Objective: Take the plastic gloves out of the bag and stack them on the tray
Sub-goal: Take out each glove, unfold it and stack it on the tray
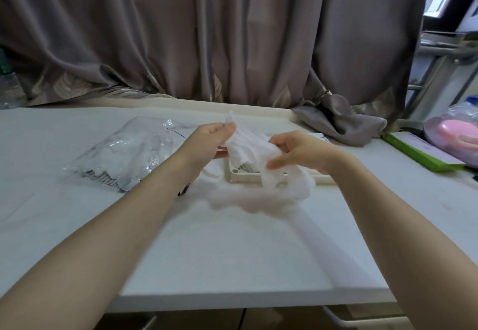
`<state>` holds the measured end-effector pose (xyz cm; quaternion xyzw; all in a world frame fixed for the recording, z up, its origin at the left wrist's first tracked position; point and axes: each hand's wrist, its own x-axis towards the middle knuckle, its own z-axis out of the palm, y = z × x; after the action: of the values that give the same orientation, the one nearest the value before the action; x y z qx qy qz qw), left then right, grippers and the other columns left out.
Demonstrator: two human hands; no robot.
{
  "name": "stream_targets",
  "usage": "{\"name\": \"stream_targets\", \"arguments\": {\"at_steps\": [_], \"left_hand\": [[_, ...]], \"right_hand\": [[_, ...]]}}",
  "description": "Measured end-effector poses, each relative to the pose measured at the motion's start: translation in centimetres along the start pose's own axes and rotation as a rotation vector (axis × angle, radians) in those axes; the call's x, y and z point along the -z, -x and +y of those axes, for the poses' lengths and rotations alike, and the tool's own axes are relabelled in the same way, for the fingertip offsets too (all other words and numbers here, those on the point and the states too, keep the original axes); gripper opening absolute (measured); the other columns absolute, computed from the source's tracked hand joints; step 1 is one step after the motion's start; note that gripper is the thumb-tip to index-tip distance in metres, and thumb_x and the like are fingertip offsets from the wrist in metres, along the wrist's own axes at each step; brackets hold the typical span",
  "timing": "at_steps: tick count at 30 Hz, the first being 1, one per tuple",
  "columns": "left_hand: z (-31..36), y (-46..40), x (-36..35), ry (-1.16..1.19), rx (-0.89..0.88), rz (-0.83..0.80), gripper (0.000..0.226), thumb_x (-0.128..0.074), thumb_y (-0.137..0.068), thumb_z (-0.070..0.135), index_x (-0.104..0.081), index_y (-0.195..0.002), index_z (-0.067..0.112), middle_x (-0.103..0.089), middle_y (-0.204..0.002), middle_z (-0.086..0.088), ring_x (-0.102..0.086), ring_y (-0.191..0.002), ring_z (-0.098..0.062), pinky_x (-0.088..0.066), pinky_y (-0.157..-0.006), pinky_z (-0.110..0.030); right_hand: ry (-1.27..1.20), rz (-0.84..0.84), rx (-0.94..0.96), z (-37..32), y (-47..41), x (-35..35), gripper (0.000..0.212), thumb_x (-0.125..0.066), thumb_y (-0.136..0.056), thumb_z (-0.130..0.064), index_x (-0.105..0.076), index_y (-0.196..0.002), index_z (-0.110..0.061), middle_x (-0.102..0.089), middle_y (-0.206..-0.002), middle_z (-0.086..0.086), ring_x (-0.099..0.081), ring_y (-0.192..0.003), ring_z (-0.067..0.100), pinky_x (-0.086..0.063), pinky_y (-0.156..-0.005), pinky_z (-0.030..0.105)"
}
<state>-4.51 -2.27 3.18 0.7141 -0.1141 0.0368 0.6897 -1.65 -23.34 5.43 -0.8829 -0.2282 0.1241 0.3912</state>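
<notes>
Both hands pinched one thin plastic glove (248,148) above the tray (234,174): left hand (210,139) at its far end, right hand (297,152) nearer. Left of them lay the clear bag (124,152), more gloves inside.

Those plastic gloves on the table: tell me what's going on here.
A person is holding a bunch of thin plastic gloves in both hands above a cream tray on the white table. The left hand pinches one end, the right hand grips the other, and part of the bunch hangs down over the tray's near edge. The clear bag lies to the left on the table, apparently with more gloves inside. The held gloves are not yet set down.
</notes>
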Motion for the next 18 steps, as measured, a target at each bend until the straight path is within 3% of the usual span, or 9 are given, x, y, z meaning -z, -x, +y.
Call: {"name": "stream_targets", "arguments": {"at_steps": [3,6,8,10,12,14,16,18], "left_hand": [[0.2,0.1,-0.7,0.05,0.042,-0.057,0.023,-0.046,-0.097,0.027,-0.058,-0.095,0.008,-0.065,-0.082,-0.001,-0.063,-0.073,-0.014,-0.055,-0.07,-0.026],[0.2,0.4,-1.1,0.039,0.053,-0.035,0.019,-0.051,-0.094,0.025,-0.051,-0.081,0.012,-0.057,-0.067,0.004,-0.055,-0.06,-0.01,-0.05,-0.06,-0.024],[0.1,0.7,-1.2,0.01,0.051,-0.025,0.02,-0.052,-0.094,0.024,-0.048,-0.077,0.014,-0.055,-0.059,0.008,-0.052,-0.053,-0.006,-0.046,-0.055,-0.021],[0.2,1.0,-1.3,-0.02,0.037,-0.055,0.021,-0.052,-0.093,0.027,-0.049,-0.08,0.011,-0.058,-0.063,0.007,-0.053,-0.054,-0.006,-0.045,-0.055,-0.02],[0.4,1.4,-1.1,-0.016,0.024,-0.091,0.03,-0.052,-0.093,0.032,-0.053,-0.093,0.002,-0.069,-0.084,-0.006,-0.063,-0.07,-0.014,-0.049,-0.065,-0.028],[0.5,1.6,-0.5,-0.002,0.001,-0.096,0.036,-0.049,-0.094,0.031,-0.056,-0.106,-0.002,-0.07,-0.096,-0.011,-0.067,-0.082,-0.02,-0.052,-0.07,-0.033],[0.7,1.6,0.1,-0.012,-0.027,-0.017,0.027,-0.043,-0.099,0.025,-0.059,-0.092,0.004,-0.067,-0.074,-0.001,-0.063,-0.064,-0.012,-0.051,-0.057,-0.024],[0.6,1.4,0.9,-0.071,-0.055,0.129,0.033,-0.037,-0.101,0.023,-0.054,-0.076,0.01,-0.059,-0.057,0.007,-0.054,-0.052,-0.007,-0.045,-0.054,-0.021]], "right_hand": [[0.179,-0.053,-0.049,0.4,0.4,0.1,0.027,-0.076,-0.073,-0.028,-0.07,-0.097,-0.016,-0.071,-0.097,0.006,-0.066,-0.096,0.025,-0.048,-0.092,0.041],[-0.035,0.005,0.015,0.2,0.5,-0.6,0.05,-0.068,-0.072,-0.048,-0.065,-0.11,-0.016,-0.067,-0.111,-0.004,-0.061,-0.106,0.011,-0.042,-0.102,0.033],[-0.221,0.123,0.122,-0.7,0.2,-1.6,0.041,-0.064,-0.081,-0.041,-0.062,-0.114,-0.018,-0.065,-0.114,-0.005,-0.059,-0.11,0.009,-0.042,-0.104,0.031],[-0.347,0.164,0.214,-2.1,-0.4,-2.7,0.018,-0.061,-0.089,-0.024,-0.063,-0.106,-0.019,-0.067,-0.104,-0.003,-0.063,-0.101,0.011,-0.045,-0.097,0.033],[-0.378,0.198,0.268,-3.5,-0.9,-3.7,0.005,-0.061,-0.089,-0.016,-0.065,-0.093,-0.015,-0.066,-0.091,0.001,-0.064,-0.086,0.011,-0.051,-0.084,0.028],[-0.44,0.245,0.253,-4.5,-1.3,-4.2,0.009,-0.059,-0.091,-0.011,-0.062,-0.083,-0.008,-0.063,-0.08,0.004,-0.063,-0.072,0.009,-0.053,-0.071,0.021],[-0.515,0.276,0.21,-5.1,-1.8,-4.5,0.016,-0.054,-0.094,-0.01,-0.057,-0.078,-0.009,-0.061,-0.075,0.003,-0.061,-0.066,0.009,-0.052,-0.066,0.021],[-0.594,0.309,0.15,-5.2,-2.4,-4.9,0.019,-0.048,-0.097,-0.013,-0.054,-0.079,-0.012,-0.061,-0.074,0.003,-0.06,-0.067,0.014,-0.051,-0.069,0.027]]}}
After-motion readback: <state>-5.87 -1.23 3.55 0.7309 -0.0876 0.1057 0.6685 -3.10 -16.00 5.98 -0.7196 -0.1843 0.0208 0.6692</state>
